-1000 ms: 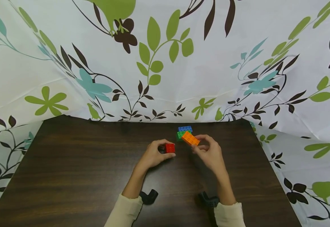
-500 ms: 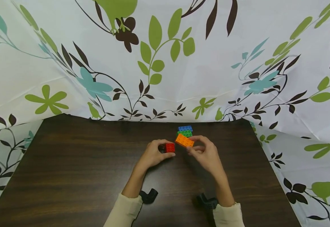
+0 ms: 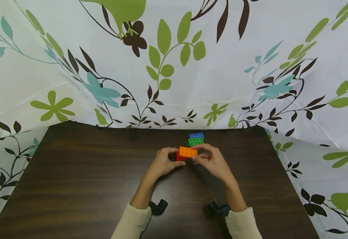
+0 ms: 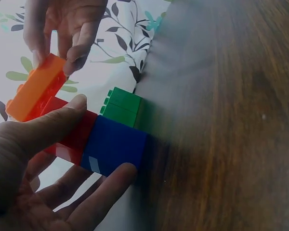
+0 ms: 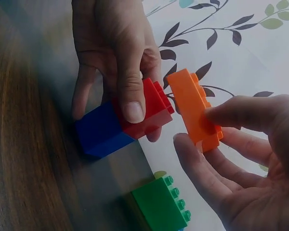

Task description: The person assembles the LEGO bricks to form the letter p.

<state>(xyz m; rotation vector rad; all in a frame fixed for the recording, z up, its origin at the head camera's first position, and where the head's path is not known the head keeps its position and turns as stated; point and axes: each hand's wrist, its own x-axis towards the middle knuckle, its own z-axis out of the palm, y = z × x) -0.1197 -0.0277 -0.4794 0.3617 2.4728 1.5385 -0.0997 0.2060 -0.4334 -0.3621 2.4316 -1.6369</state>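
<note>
My left hand [image 3: 161,162] holds a red toy brick [image 5: 142,126] joined on top of a blue toy brick [image 4: 115,144]. Its thumb lies against the red one, and the blue one is at the bottom, close to the tabletop. In my right hand [image 3: 216,163], thumb and fingers pinch an orange toy brick [image 3: 188,152] by one end. That orange brick overlaps the red one from above in the head view. The right wrist view shows it tilted, with a narrow gap between it and the red brick's studs.
Just behind the hands, a green brick [image 3: 196,141] rests on the dark wooden table [image 3: 96,179], with another blue brick [image 3: 196,135] behind it. A white leaf-patterned cloth [image 3: 174,99] hangs along the far edge. Black wrist mounts [image 3: 158,207] sit by both cuffs.
The right hand has brought the orange brick leftward and slightly nearer, from in front of the green brick to over the red one. The left hand has stayed nearly still.
</note>
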